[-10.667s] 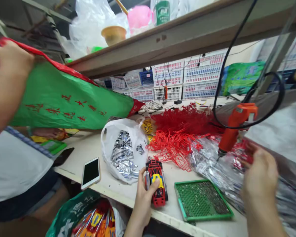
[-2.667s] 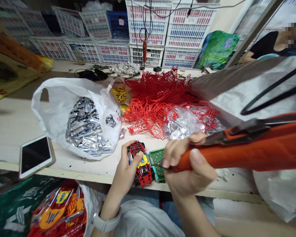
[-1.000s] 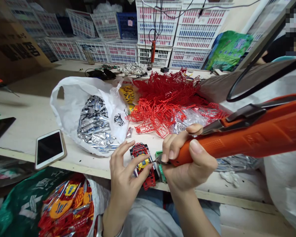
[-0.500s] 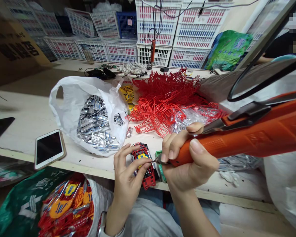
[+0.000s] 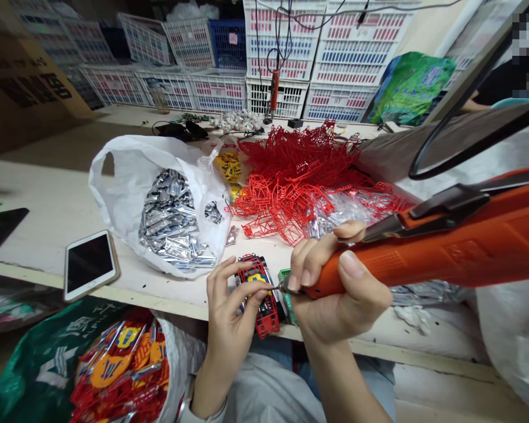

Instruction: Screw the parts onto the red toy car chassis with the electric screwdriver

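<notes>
Orange electric screwdriver (image 5: 445,258) sits clenched in the right hand (image 5: 339,288), its bit just at the red toy car (image 5: 264,311) near the counter (image 5: 39,229) edge. The left hand (image 5: 224,329) pinches that car, beside a green tray (image 5: 284,275).

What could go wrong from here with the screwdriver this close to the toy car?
The orange electric screwdriver in the right hand has its bit right beside the left hand and its fingertips, so a slip could jab them. The red toy car also sits near the bench's front edge and might get knocked off.
</notes>
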Available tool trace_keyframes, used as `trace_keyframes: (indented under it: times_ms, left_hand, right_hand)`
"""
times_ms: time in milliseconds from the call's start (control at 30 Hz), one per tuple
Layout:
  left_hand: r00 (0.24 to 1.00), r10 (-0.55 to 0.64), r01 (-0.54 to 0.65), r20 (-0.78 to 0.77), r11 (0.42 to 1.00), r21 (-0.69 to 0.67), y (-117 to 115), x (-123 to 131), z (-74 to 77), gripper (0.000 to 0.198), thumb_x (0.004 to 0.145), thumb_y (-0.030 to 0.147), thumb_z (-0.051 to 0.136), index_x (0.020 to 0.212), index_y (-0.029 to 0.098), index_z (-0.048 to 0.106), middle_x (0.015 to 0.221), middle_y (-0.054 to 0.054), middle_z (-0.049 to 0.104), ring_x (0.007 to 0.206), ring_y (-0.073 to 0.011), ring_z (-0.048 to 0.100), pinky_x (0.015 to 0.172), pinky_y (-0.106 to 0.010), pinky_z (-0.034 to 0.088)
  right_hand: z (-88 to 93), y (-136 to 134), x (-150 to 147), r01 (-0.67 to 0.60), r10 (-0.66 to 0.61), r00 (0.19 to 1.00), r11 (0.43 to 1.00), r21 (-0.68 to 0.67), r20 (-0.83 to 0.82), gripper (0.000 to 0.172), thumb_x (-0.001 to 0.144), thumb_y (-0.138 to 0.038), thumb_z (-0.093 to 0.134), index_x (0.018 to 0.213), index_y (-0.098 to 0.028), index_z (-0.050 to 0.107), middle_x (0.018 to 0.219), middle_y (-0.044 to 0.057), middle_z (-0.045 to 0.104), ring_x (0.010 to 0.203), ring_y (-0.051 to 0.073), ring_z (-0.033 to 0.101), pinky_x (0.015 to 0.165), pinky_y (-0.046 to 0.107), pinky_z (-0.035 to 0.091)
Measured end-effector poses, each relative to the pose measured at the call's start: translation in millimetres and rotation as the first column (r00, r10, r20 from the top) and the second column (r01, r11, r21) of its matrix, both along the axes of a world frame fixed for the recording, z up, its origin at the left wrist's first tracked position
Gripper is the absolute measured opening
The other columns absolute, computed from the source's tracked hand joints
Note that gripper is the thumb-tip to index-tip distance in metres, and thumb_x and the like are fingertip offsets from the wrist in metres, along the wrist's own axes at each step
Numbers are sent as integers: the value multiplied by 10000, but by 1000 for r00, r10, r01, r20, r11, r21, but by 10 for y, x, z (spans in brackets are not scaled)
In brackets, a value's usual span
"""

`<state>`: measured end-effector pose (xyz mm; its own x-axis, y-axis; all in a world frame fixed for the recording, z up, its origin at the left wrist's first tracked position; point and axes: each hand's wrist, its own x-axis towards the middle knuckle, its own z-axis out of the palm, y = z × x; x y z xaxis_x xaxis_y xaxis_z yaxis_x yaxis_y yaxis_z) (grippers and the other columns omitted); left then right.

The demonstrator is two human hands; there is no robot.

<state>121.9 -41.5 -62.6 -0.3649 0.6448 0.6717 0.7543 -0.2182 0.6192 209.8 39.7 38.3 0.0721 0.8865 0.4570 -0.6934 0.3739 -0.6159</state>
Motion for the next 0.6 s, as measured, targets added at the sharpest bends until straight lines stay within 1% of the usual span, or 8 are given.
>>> trace_keyframes:
  times_ms: [167,267,433,600]
  left_hand:
    - [1000,-1,1,-12,1000,-8,4,-11,-14,153,1035,228,636,1040,340,741,1287,-14,651,1352,-225,509,1144,-407,410]
    - [1000,5,-5,-21,1000,-6,6,-18,-22,158,1033,216,635,1043,336,738,1282,-18,654,1339,-230,519,1138,-417,417]
    - [998,0,-1,-67,1000,-10,5,-33,-18,162,1024,183,637,1039,321,720,1288,-20,639,1350,-231,499,1145,-415,398]
    - [988,-23,17,-154,999,-38,-32,-47,43,197,1023,136,608,1040,315,688,1267,-33,626,1391,-244,451,1156,-429,346]
  right_hand:
    - [9,8,-5,13,-13,1000,1000,-2,11,132,806,-207,597,930,-228,636,469,-102,513,327,112,433,366,237,388]
    - [26,11,-13,17,-17,1000,1000,12,14,123,810,-217,590,920,-229,644,470,-103,506,322,108,424,362,231,385]
    - [23,3,-14,10,-10,1000,1000,14,21,127,817,-207,583,933,-222,632,474,-104,509,325,103,426,370,223,391]
    - [1,-24,-8,-17,17,1000,1000,6,1,126,819,-206,596,920,-211,672,468,-96,512,324,94,402,377,225,391]
